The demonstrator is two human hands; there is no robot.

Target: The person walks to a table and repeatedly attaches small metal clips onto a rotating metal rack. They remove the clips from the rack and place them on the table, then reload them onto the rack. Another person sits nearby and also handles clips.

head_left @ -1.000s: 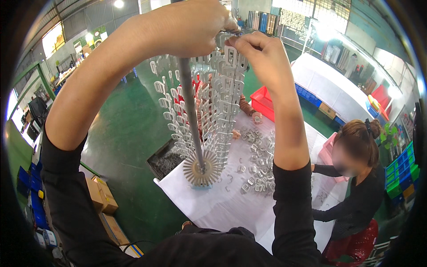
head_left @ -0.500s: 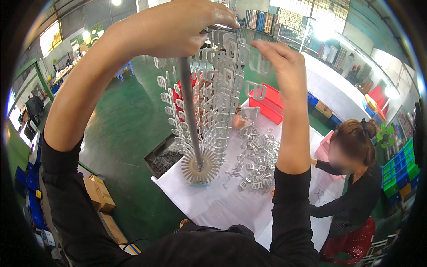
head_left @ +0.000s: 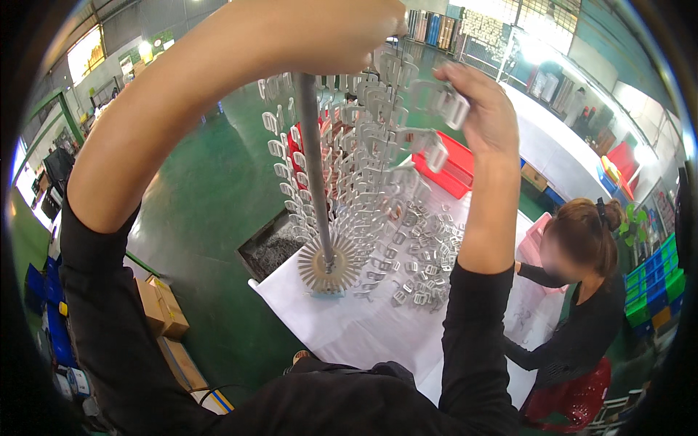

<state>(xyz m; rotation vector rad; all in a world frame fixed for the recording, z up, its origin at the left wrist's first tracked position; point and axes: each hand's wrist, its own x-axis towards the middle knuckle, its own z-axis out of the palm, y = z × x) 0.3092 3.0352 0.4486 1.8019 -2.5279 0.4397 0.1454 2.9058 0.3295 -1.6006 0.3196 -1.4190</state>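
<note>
A grey pole (head_left: 313, 160) rises from a round slotted disc (head_left: 329, 266) on the table. Around it hang vertical wires full of pale metal buckles (head_left: 352, 174). High up, my left hand (head_left: 363, 36) reaches across the pole, its bent fingers closed at the top of a hanging wire (head_left: 397, 43); the fingertips are partly hidden. To the right of the strands is my right hand (head_left: 488, 109), fingers stretched leftward and slightly curved. A blurred buckle (head_left: 456, 110) hangs against or just beside its palm.
Loose buckles (head_left: 425, 280) lie heaped on the white-covered table (head_left: 320, 330). Behind them sits a red basket (head_left: 447, 163); a dark tray (head_left: 273, 247) stands left of the disc. A co-worker (head_left: 582, 291) sits at the right by a pink basket (head_left: 536, 240). Cardboard boxes (head_left: 163, 309) stand at the lower left.
My right hand has moved a little to the right, and the nearest buckles have swung closer to it. My left hand has shifted slightly up and right, its fingers still at the strand's top.
</note>
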